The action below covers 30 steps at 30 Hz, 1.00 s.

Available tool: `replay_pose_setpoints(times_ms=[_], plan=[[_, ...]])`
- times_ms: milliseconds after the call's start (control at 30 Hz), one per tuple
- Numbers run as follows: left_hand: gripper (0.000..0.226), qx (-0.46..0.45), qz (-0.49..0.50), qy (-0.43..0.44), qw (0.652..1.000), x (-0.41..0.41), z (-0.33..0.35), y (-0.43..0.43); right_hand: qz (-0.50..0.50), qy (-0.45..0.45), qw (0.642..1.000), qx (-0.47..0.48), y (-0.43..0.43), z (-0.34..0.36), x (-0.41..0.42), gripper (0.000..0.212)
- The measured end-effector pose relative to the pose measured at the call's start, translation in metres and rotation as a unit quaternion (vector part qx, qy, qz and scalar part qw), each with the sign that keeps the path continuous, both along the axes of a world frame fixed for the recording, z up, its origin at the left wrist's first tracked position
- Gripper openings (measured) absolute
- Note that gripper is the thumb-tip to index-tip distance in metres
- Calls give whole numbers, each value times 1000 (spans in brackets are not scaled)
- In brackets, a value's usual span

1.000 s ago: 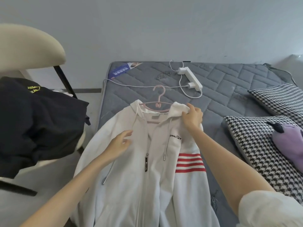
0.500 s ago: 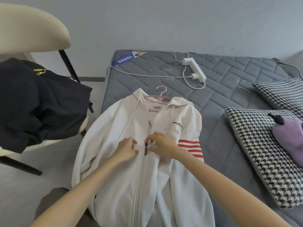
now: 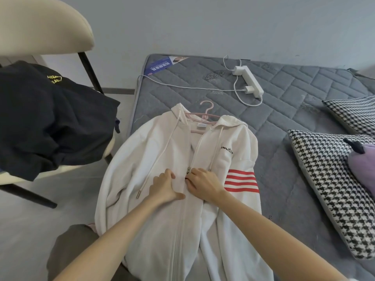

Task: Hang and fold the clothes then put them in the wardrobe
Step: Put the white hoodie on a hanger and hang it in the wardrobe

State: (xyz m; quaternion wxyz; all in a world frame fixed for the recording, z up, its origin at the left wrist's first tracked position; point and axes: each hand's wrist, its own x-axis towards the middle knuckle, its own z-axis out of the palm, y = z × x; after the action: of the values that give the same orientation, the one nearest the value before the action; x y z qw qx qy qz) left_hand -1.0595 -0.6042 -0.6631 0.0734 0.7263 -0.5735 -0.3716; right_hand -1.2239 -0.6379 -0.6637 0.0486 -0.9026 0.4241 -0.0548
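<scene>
White fleece lies under both your hands. Your left hand (image 3: 165, 186) curls its fingers into the front panel of the white hoodie (image 3: 154, 151), just left of the zip, holding the cloth taut. Your right hand (image 3: 203, 182), nearly touching the left, pinches the zip pull (image 3: 187, 173) at chest height.

A second ago your right hand was up at the hood, settling it on the hanger, and your left hovered loose over the chest. Both have since dropped to the zip. That suggests the hanging is done and you are closing the front so the hoodie stays on.

Beyond your fingertips the zip is open to the collar, where the pink hanger (image 3: 207, 107) shows its hook. The hoodie lies flat on a grey quilted mattress (image 3: 280, 159), hem towards you.

Further beyond your hands is a white power strip (image 3: 249, 82) with its cable. To your right are houndstooth cushions (image 3: 324, 179) and a purple plush toy (image 3: 363, 161).

No wardrobe is in view. The only thing holding clothes is the chair (image 3: 40, 27) to your left, its seat piled with a dark garment (image 3: 50, 118), apparently waiting.
</scene>
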Motion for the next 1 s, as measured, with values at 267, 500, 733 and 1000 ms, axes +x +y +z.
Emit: replay_pose_setpoints(times_ms=[267, 500, 733, 1000], plan=[[114, -62, -77, -126, 987, 3, 0, -10, -152, -143, 972, 106, -10, 3, 8, 16], [136, -3, -149, -130, 980, 5, -8, -22, -331, -379, 827, 253, -52, 25, 4, 13], [110, -29, -119, -92, 988, 10, -14, -34, -289, -317, 843, 324, -43, 10, 7, 37], [108, -56, -101, -102, 988, 3, -23, -51, -240, -183, 921, 247, -48, 2, 15, 11]])
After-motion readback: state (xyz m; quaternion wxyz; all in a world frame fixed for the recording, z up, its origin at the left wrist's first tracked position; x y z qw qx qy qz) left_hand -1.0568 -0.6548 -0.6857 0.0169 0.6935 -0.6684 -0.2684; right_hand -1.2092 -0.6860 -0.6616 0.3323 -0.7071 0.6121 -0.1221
